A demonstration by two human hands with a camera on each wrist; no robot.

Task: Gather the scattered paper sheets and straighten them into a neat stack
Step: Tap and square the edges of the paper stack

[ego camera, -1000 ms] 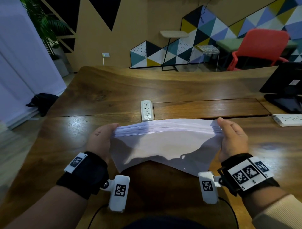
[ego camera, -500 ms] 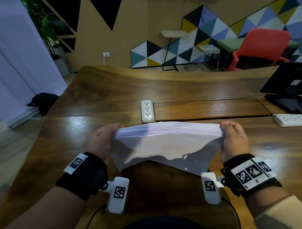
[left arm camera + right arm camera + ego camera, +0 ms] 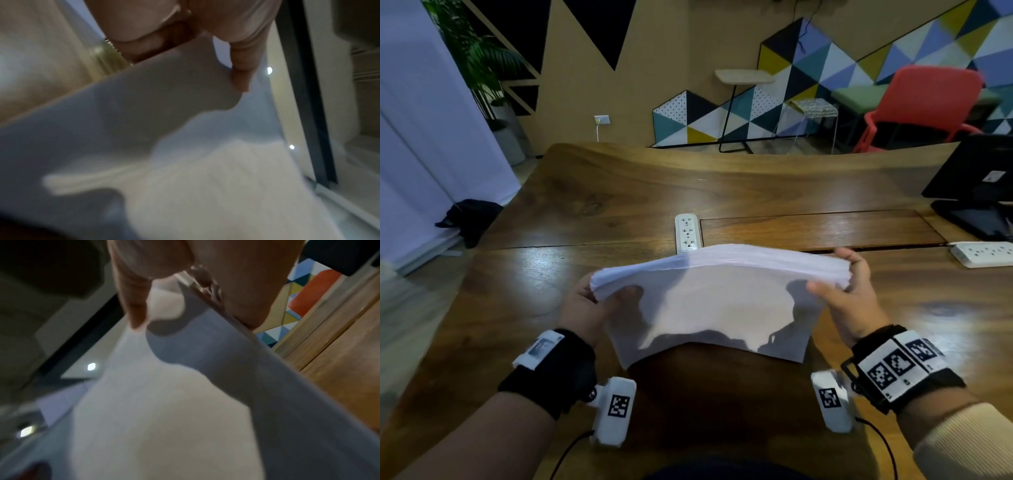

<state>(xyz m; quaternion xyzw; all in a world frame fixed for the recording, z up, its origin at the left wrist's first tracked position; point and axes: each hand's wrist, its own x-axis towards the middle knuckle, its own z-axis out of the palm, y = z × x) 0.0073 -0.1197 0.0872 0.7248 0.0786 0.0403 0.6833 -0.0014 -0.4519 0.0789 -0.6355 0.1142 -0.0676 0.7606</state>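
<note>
Head view shows my left hand (image 3: 585,308) and my right hand (image 3: 856,298) holding the paper stack (image 3: 715,301) between them, above the wooden table (image 3: 619,192) and just in front of me. My left thumb lies on the near face of the stack at its left end, with the fingers curled behind it, so that hand is clamped on the paper. My right thumb presses the near face at the right end while the fingers wrap over the top edge from behind, clamped on the paper too. The stack stands on edge, its top edge bowed upward in the middle, its sheets fanned slightly at my left hand. The bottom edge hangs free and slants, lower toward my left.

Left wrist view: my thumb (image 3: 240,76) rests on the stack (image 3: 144,129), blurred. Right wrist view: my thumb (image 3: 133,305) on the sheet face (image 3: 164,402), the fingers behind the stack's edge.

Beyond my hands a white power strip (image 3: 687,233) lies on the table; a second strip (image 3: 983,253) lies past my right hand.
</note>
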